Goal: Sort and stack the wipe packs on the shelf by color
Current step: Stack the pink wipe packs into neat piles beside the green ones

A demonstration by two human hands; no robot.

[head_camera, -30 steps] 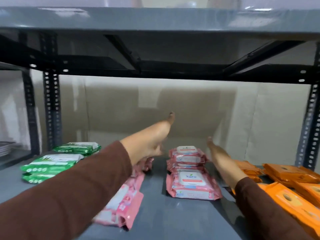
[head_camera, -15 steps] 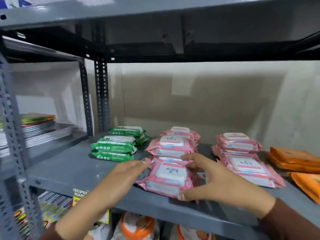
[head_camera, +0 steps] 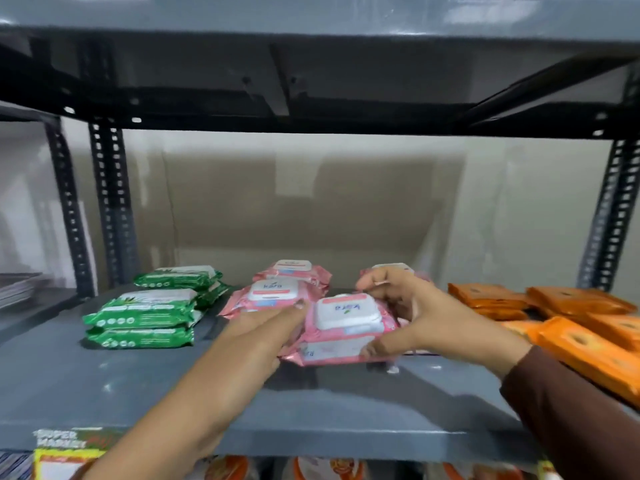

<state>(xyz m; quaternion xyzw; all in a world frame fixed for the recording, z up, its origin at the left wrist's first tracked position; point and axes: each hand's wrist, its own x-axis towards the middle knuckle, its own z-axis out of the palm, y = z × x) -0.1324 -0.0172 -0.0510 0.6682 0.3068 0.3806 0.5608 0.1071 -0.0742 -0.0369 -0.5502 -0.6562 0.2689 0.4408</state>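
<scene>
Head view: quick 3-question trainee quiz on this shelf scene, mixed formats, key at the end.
1. True or false: the green packs lie left of the pink ones.
2. Which colour is the pack held between the left hand and the right hand? A) green B) pink C) orange
3. Fill in: the orange packs lie at the shelf's ____ end.

Key: 1 true; 2 B; 3 right.
</scene>
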